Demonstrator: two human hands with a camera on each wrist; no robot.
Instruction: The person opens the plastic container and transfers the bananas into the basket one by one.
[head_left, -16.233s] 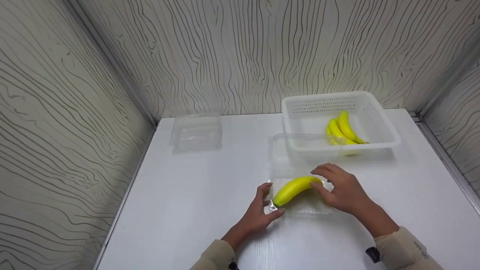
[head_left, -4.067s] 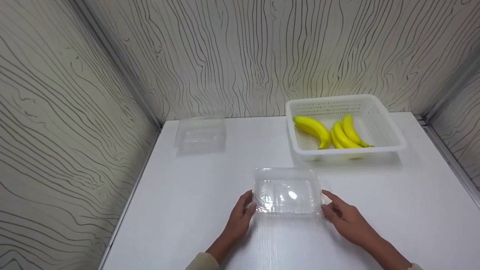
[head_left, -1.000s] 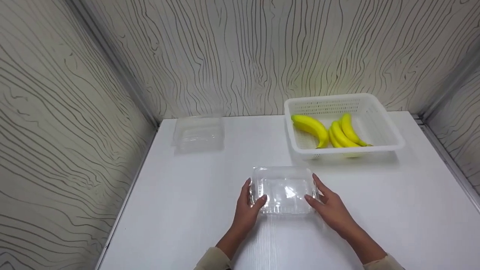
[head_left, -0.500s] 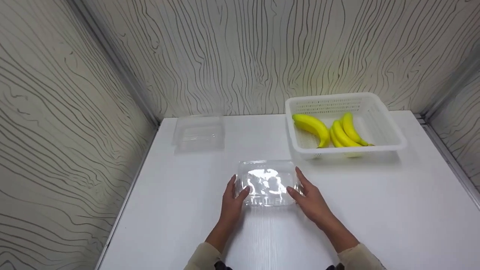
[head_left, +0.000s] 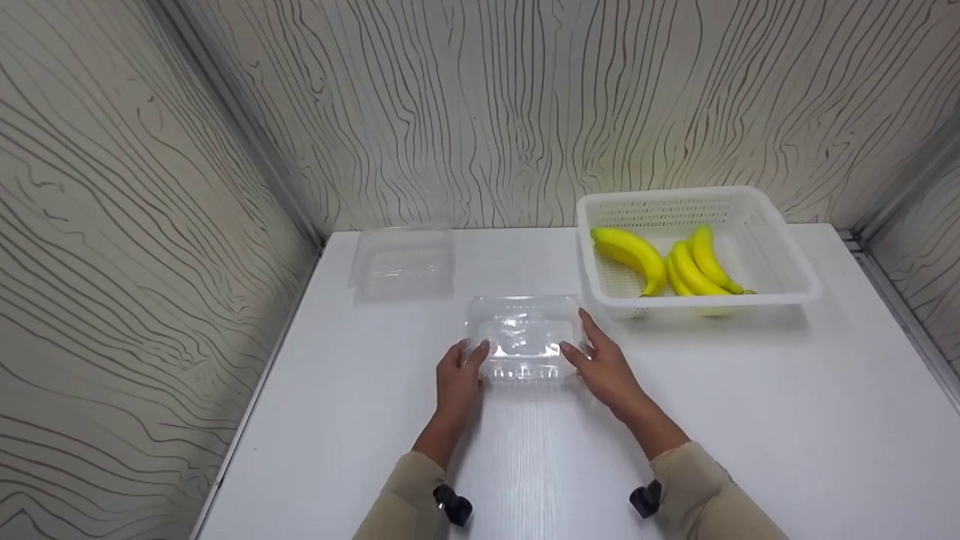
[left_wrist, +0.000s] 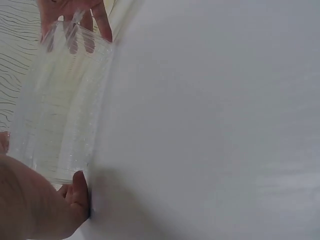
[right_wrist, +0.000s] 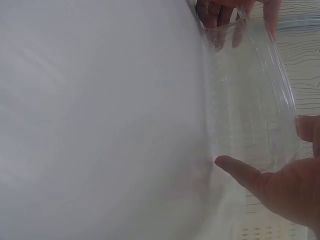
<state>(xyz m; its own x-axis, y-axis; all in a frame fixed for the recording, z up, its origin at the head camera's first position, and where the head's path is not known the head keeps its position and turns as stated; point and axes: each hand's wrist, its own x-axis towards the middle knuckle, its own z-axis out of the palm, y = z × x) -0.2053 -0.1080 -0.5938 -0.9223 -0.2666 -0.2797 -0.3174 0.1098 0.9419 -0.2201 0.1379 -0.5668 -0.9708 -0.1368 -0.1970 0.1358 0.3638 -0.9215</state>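
Wood-grain wall panels [head_left: 487, 105] box us in on three sides; the white table [head_left: 750, 435] fills the floor of the booth, so everything stays in easy reach.

At the back right we have the white perforated basket [head_left: 765, 217], pushed near the wall. The bananas [head_left: 675, 262] lie loose inside it: one to the left, a curved bunch just beside it.

Near the back left corner sits a second clear container [head_left: 403, 262], shut, parked well apart from the work area.

At centre is the clear clamshell box [head_left: 523, 337], lid down, flat on the table just left of the basket's near corner. It looks empty, though glare off the lid hides part of it.

We bracket it from both ends. Our left hand [head_left: 457, 379] has its thumb on the left top edge and its fingers against the side wall. Our right hand [head_left: 604, 364] mirrors it, fingers straight along the right wall, thumb at the near corner. The wrist views agree: left thumb [left_wrist: 77, 192] at the box's base, right thumb [right_wrist: 240, 170] flat against the wall. Both hands are spread and pressing, not pinching, which we judge suits thin plastic: squeezing from opposite ends steadies it without buckling.

Beige sleeves [head_left: 697, 487] and black wrist mounts [head_left: 645, 499] sit at the near edge.
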